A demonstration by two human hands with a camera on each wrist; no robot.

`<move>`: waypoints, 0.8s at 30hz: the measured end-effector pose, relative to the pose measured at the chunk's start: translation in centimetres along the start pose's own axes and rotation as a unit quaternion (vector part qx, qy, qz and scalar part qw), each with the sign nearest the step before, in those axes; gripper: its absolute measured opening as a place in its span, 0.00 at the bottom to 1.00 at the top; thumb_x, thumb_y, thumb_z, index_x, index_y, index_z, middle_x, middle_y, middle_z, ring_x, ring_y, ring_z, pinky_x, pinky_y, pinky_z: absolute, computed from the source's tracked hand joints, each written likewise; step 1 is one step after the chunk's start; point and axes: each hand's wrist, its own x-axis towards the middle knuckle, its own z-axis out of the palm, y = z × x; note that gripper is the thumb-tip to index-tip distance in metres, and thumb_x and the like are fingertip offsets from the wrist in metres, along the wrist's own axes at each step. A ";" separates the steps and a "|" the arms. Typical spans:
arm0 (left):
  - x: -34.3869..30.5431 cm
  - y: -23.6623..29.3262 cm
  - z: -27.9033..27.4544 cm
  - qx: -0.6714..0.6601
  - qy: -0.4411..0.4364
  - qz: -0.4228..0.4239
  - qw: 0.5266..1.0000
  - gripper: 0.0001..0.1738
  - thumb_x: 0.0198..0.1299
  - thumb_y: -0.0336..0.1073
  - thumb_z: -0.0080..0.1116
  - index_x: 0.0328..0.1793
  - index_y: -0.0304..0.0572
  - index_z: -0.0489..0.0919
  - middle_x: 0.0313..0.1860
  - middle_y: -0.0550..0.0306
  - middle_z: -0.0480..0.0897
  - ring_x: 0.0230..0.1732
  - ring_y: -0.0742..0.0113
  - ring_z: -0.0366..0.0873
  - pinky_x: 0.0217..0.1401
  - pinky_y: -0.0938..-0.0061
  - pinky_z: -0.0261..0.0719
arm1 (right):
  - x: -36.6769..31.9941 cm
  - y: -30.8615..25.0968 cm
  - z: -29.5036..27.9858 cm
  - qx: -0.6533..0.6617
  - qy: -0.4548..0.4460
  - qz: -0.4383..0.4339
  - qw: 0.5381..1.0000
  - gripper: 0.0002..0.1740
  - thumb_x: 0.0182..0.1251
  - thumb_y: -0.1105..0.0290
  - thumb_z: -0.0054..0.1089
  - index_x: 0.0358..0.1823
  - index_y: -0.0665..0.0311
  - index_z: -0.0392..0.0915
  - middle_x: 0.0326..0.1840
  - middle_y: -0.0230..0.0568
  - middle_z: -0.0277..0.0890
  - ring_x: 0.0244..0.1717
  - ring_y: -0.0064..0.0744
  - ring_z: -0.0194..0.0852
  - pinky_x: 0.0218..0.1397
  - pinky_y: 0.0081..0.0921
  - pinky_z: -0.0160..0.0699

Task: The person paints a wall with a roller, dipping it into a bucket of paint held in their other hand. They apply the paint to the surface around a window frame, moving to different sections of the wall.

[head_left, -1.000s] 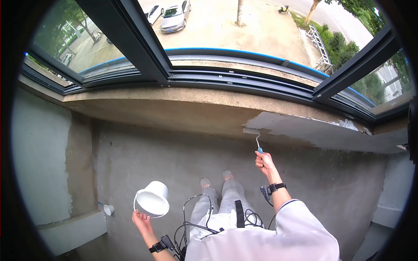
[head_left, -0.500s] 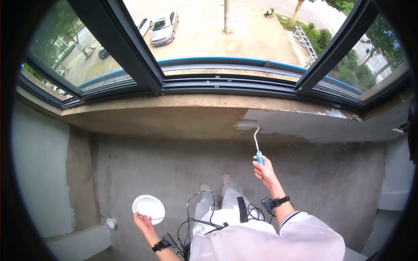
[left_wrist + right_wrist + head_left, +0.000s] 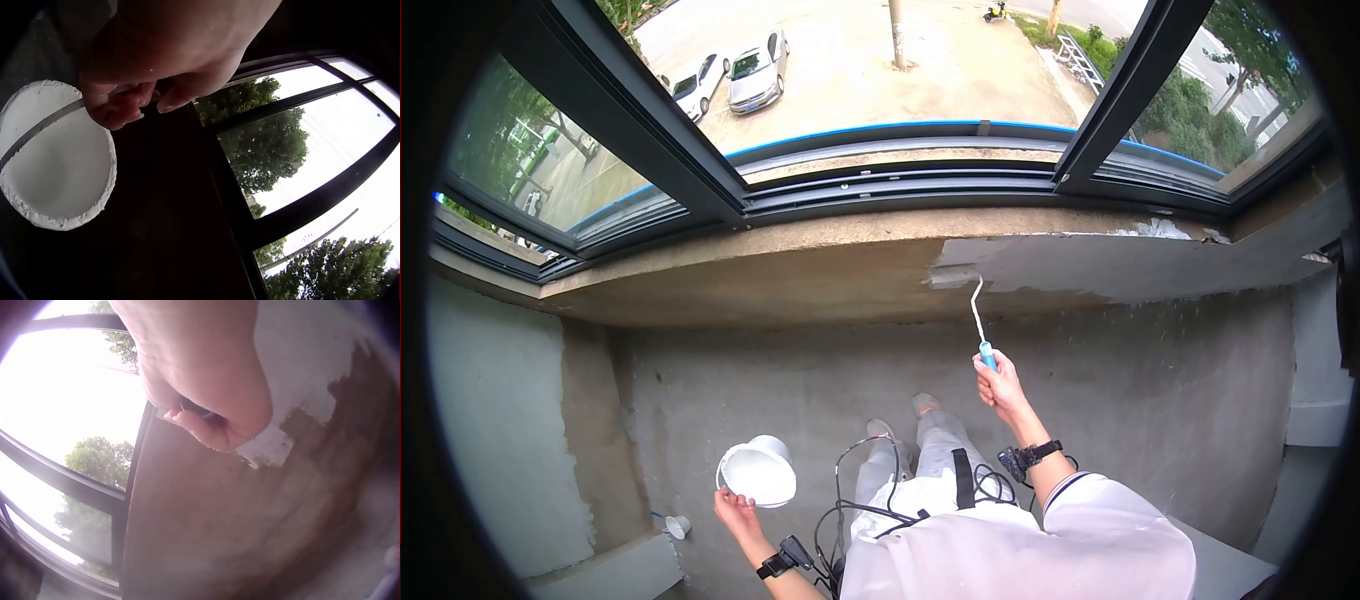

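Right fingers [image 3: 987,390] grip roller [image 3: 987,353], seemingly on part-coated wall [image 3: 1050,263] below window [image 3: 890,188]; left [image 3: 114,114], bucket handle [image 3: 42,127].

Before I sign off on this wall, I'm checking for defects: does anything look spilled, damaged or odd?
Yes: a ragged white patch below the right part of the window frame looks blotchy beside the smoother grey-white coat. The bucket has a lumpy rim, probably caked paint. I see no spill.

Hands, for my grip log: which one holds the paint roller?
The right hand, which grips its blue handle; the left hand holds the white bucket by its bail.
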 end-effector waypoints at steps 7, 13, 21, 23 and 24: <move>-0.8 0.0 1.2 0.007 0.002 0.009 1.000 0.08 0.58 0.40 0.53 0.32 0.52 0.66 0.21 0.72 0.56 0.22 0.78 0.56 0.26 0.76 0.54 | 1.6 0.2 -0.9 0.041 -0.011 0.027 0.999 0.06 0.72 0.71 0.57 0.44 0.61 0.70 0.18 0.22 0.58 0.11 0.12 0.54 0.11 0.15 0.54; -0.7 -0.1 1.6 0.012 0.004 0.010 1.000 0.09 0.58 0.41 0.55 0.34 0.51 0.67 0.21 0.71 0.58 0.22 0.78 0.57 0.26 0.75 0.57 | 3.6 -0.3 -1.4 0.099 -0.034 0.058 0.993 0.04 0.72 0.71 0.56 0.40 0.61 0.70 0.19 0.22 0.59 0.13 0.11 0.55 0.12 0.14 0.53; -1.9 0.5 1.9 0.044 -0.011 0.021 0.999 0.09 0.59 0.42 0.54 0.34 0.51 0.68 0.21 0.72 0.59 0.22 0.78 0.58 0.27 0.74 0.57 | 12.6 3.3 -4.0 0.177 -0.074 0.149 0.970 0.08 0.74 0.73 0.53 0.34 0.61 0.66 0.19 0.22 0.59 0.13 0.12 0.53 0.13 0.15 0.51; -2.0 0.6 1.4 0.055 -0.019 0.019 0.998 0.08 0.59 0.42 0.54 0.33 0.51 0.68 0.20 0.72 0.59 0.22 0.78 0.57 0.27 0.74 0.57 | 13.2 4.7 -4.2 0.167 -0.053 0.148 0.973 0.07 0.74 0.72 0.53 0.36 0.61 0.67 0.19 0.23 0.58 0.13 0.13 0.54 0.13 0.16 0.50; -2.2 0.5 1.4 0.052 -0.010 0.012 0.999 0.08 0.58 0.42 0.54 0.33 0.53 0.68 0.19 0.72 0.58 0.21 0.78 0.57 0.26 0.74 0.56 | 13.2 5.3 -4.2 0.172 -0.052 0.148 0.972 0.07 0.74 0.72 0.53 0.36 0.61 0.67 0.19 0.23 0.58 0.13 0.13 0.54 0.13 0.16 0.50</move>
